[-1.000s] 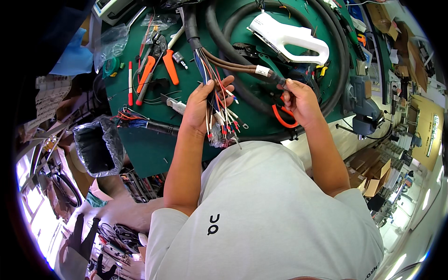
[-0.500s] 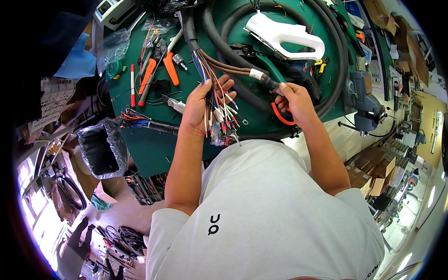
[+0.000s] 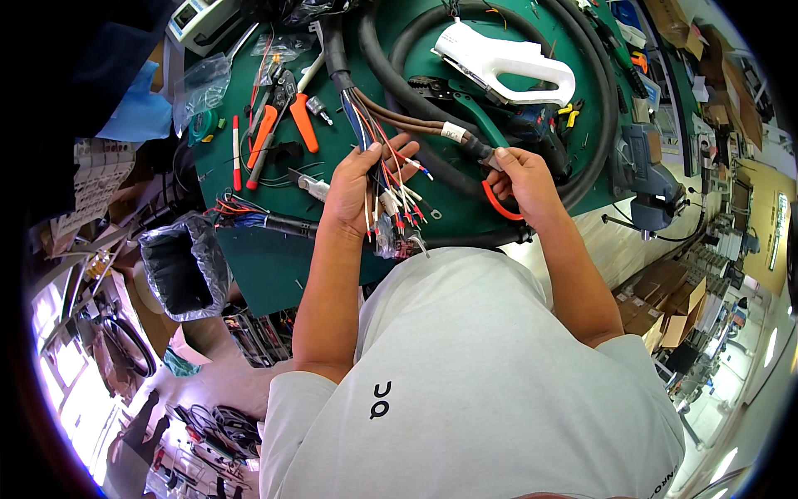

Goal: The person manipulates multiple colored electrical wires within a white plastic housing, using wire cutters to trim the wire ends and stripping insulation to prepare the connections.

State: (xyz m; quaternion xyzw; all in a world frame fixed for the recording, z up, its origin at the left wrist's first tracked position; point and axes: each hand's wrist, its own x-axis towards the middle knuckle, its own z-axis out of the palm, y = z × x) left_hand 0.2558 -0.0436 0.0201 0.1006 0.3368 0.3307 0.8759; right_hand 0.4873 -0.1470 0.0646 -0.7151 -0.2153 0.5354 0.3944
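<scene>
Left hand (image 3: pixel 359 187) grips the loose wire bundle (image 3: pixel 391 187); right hand (image 3: pixel 522 179), beside the bundle, pinches a brown cable's black end (image 3: pixel 478 150).

Work surface: a green bench mat (image 3: pixel 274 258). Lying on it — a thick black hose (image 3: pixel 432 100) looped in a wide coil, a white handle-shaped plastic housing (image 3: pixel 507 60) inside the loop, orange-handled pliers (image 3: pixel 287 125) and a red pen (image 3: pixel 237 154) at the left, and a bundle of coloured wires (image 3: pixel 249 218) near the mat's left edge.
</scene>
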